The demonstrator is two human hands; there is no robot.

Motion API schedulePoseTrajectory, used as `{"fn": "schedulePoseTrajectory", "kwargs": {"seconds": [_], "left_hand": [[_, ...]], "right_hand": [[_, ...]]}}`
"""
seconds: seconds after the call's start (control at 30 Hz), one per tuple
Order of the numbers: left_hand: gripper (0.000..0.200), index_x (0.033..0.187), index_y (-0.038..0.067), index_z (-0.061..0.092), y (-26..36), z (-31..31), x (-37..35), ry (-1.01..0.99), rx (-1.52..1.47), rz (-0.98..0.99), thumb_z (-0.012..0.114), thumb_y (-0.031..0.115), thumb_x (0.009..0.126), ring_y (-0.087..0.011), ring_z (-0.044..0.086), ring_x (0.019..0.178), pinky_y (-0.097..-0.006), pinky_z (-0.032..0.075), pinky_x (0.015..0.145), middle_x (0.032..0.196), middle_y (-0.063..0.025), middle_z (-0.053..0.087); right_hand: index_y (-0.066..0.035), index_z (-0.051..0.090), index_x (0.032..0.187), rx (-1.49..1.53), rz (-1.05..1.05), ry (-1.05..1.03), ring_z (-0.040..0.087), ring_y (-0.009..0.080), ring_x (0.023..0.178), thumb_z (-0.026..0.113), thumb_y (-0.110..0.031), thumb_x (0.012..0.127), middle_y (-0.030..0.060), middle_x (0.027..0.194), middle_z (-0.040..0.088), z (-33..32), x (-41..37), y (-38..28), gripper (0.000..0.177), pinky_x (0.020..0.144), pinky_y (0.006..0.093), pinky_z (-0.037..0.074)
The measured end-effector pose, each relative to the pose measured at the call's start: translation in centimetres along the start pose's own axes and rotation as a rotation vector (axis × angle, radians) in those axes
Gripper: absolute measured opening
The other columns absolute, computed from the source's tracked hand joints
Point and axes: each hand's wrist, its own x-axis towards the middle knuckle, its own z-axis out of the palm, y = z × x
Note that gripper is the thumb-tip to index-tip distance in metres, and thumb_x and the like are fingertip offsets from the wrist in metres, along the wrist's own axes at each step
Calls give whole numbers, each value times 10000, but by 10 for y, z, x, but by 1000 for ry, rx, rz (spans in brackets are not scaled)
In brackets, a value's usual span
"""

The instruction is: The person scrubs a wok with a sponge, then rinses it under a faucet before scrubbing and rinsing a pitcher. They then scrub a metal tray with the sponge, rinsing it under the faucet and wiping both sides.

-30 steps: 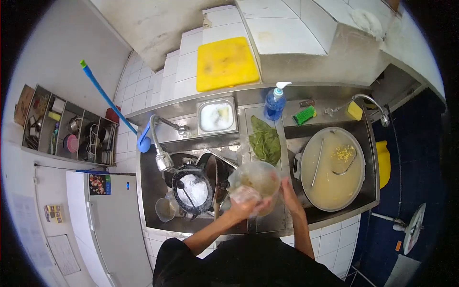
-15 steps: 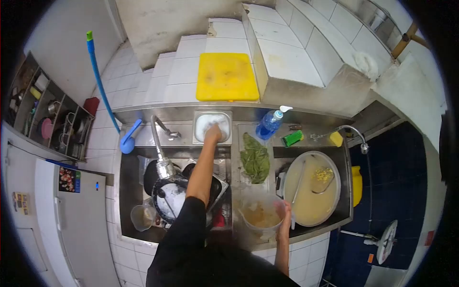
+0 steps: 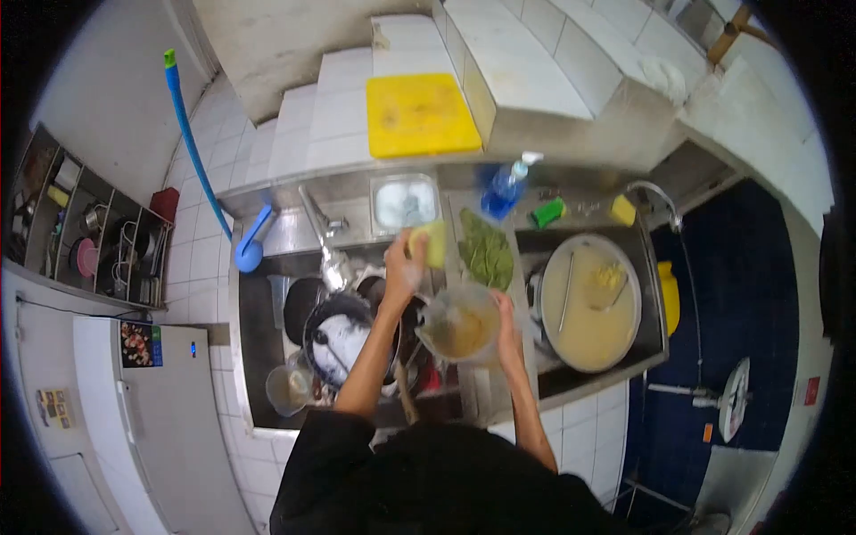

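My left hand (image 3: 404, 267) holds a yellow-green sponge (image 3: 432, 243) just in front of the small metal tray of foamy water (image 3: 404, 205). With my right hand (image 3: 506, 325) I grip the right side of a clear plastic container (image 3: 459, 323), which has a brownish film inside. The container is over the divider between the two sinks, below a green leafy bundle (image 3: 485, 251). In the left sink, a dark pan with white suds (image 3: 339, 343) lies beside my left forearm.
The right sink holds a large pot of cloudy liquid (image 3: 588, 308). Behind it are a blue soap bottle (image 3: 504, 192), a green sponge (image 3: 547, 212) and a yellow sponge (image 3: 623, 210). A faucet (image 3: 335, 267) hangs over the left sink. A yellow board (image 3: 421, 116) lies behind the sinks.
My left hand has come out of the foamy tray towards me, with the sponge now showing. My right hand has lifted the container up and slightly left. The view has shifted.
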Motion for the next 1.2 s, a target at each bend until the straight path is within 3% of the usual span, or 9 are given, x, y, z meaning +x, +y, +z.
{"fn": "schedulePoseTrajectory", "kwargs": {"seconds": [0.23,0.47,0.57,0.63,0.73,0.8,0.87,1.0,1.2], "left_hand": [[282,1105,51,622,-50,-64,-137,-876,597,214,521,211,896,-398,626,956,-411,493,847,1020,-243,648],[383,1219,17,558,-130,-36,-177,-659,-293,-279,560,220,894,-267,560,1097,-385,426,961,1171,-168,596],[362,1180,8,572,-144,-60,-150,-769,-9,-149,558,190,867,-326,598,1055,-414,451,921,1175,-213,591],[353,1176,28,569,-129,-87,-108,-1050,930,93,575,164,850,-364,634,980,-441,487,858,1233,-214,558],[328,1103,29,592,-110,-108,-71,-602,761,274,582,111,785,-421,645,835,-486,510,739,1187,-269,550],[399,1232,52,541,-111,-89,-62,-745,923,75,576,124,842,-353,612,1051,-436,469,900,1332,-217,481],[495,1378,69,414,-155,-64,-69,-295,-185,-153,554,204,923,-252,434,1287,-372,315,1071,1452,-128,369],[575,1451,66,301,-117,-81,-76,-541,-665,-402,502,309,969,-173,245,1378,-326,175,1129,1499,-56,274],[476,1344,64,428,-85,-113,-59,-993,739,110,530,228,909,-222,418,1266,-361,333,1061,1317,-133,471]], "right_hand": [[-27,547,1161,-260,-368,-216,551,224,1087,360,-424,985,107,1124,609,62,-10,-18,473,957,356,393],[-33,595,1029,-213,-648,-121,596,339,879,439,-394,925,144,947,643,142,-43,-7,407,822,405,431],[-37,577,1059,-113,-455,-185,577,296,972,417,-344,941,135,1012,624,151,-26,16,366,873,379,417],[-33,553,1087,24,-395,-173,550,235,1022,386,-279,952,110,1048,596,164,-16,16,326,909,350,402],[-20,556,1080,55,-549,-46,547,319,1017,399,-319,947,169,1038,603,188,-2,-1,363,878,404,413],[-24,557,1076,-32,-592,-23,557,326,996,408,-330,937,171,1023,607,195,7,-14,367,876,411,412],[-33,567,1073,30,-561,-73,570,339,969,418,-333,924,174,1004,615,203,16,-19,367,864,424,413],[-52,582,1059,-79,-578,-7,577,347,944,417,-321,916,176,979,620,205,6,-18,347,853,426,416],[-42,598,1010,-52,-522,-193,596,334,910,483,-248,869,159,939,637,187,-9,-44,275,835,421,431]]}}
